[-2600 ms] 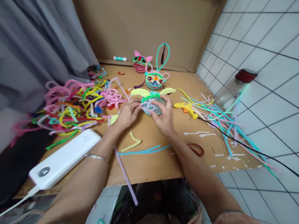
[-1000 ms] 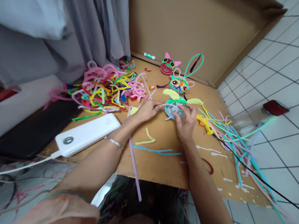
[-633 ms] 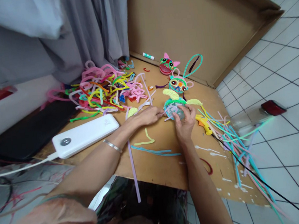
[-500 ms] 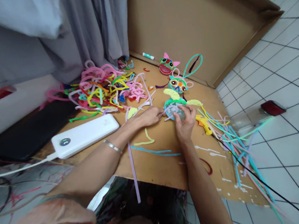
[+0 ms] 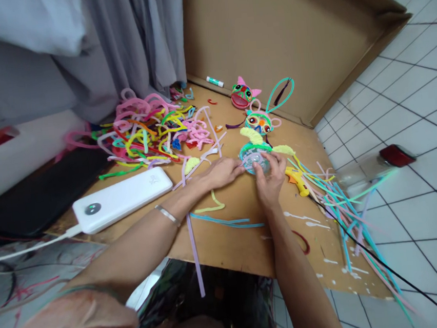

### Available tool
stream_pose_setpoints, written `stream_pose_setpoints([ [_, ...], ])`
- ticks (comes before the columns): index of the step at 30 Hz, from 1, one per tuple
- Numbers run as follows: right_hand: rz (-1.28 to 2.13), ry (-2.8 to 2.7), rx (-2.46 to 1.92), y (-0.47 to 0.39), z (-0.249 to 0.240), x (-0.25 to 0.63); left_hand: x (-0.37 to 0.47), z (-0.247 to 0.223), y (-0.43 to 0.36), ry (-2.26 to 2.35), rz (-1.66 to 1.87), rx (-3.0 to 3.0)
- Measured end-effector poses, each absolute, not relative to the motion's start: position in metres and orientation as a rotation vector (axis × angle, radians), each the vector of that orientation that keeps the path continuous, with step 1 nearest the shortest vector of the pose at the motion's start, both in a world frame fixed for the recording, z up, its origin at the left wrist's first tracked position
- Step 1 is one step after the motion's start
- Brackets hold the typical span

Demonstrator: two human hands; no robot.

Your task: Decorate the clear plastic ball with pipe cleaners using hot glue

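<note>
Tabletop [image 5: 246, 251], palm-down left hand [image 5: 225, 172] clamped on lilac strip [image 5: 246, 161], right hand [image 5: 271, 178] on round piece [image 5: 251, 167]

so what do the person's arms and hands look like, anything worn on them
Left hand and right hand are ungloved. A silver bangle circles the left forearm; above it is a loose peach sleeve with a greenish edge.
</note>
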State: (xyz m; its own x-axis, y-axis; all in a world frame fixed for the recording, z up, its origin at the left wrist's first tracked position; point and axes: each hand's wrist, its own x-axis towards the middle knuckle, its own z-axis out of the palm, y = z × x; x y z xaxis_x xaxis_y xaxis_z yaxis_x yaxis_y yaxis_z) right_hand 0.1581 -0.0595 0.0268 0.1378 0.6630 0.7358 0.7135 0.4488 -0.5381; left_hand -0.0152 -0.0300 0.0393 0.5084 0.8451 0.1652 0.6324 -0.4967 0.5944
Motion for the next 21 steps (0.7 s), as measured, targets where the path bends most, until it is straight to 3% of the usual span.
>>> stream_pose_setpoints([
  [21,0.163,-1.416,-1.232,-0.062,0.030,0.156,-0.028,0.055,-0.028,1.029,0.828,2.068],
])
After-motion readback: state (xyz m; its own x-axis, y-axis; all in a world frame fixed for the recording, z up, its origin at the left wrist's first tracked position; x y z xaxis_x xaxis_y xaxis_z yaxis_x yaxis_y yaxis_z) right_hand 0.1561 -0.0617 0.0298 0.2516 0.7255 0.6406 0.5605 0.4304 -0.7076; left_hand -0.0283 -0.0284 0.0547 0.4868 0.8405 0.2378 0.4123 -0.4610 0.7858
